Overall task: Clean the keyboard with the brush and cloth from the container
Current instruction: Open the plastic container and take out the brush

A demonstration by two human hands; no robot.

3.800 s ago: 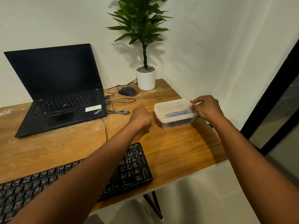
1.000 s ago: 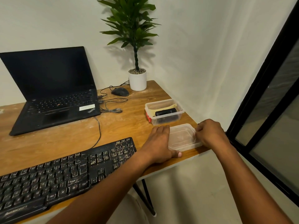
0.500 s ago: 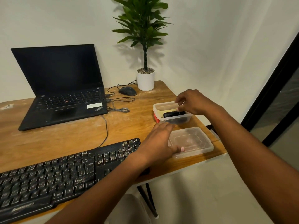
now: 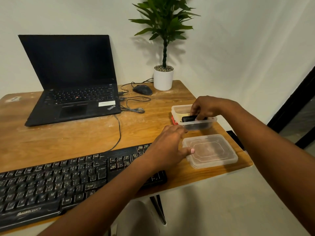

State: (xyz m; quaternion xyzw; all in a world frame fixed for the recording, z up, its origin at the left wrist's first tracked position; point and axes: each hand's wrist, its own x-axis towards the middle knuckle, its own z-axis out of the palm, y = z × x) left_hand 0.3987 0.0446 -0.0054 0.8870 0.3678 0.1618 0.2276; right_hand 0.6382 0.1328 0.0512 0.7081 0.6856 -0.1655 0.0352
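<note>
The clear plastic container [image 4: 179,109] stands uncovered at the right of the wooden desk, with a yellowish cloth [image 4: 179,115] and a black brush [image 4: 187,119] inside. My right hand [image 4: 204,107] reaches into it, fingers closed around the brush. The clear lid [image 4: 211,150] lies flat nearer the desk's front edge. My left hand [image 4: 168,147] hovers between keyboard and lid, fingers spread, thumb at the lid's left edge. The dusty black keyboard [image 4: 59,181] lies along the front left; my left forearm covers its right end.
An open black laptop [image 4: 71,82] sits at the back left, with cables [image 4: 133,106] trailing to a black mouse [image 4: 142,89]. A potted plant [image 4: 163,77] stands at the back corner. The desk's right edge [image 4: 242,150] drops to the floor beside a dark door frame.
Both hands lifted the lid off and laid it near the front edge. My right hand then moved back to the container and has dipped down inside onto the brush.
</note>
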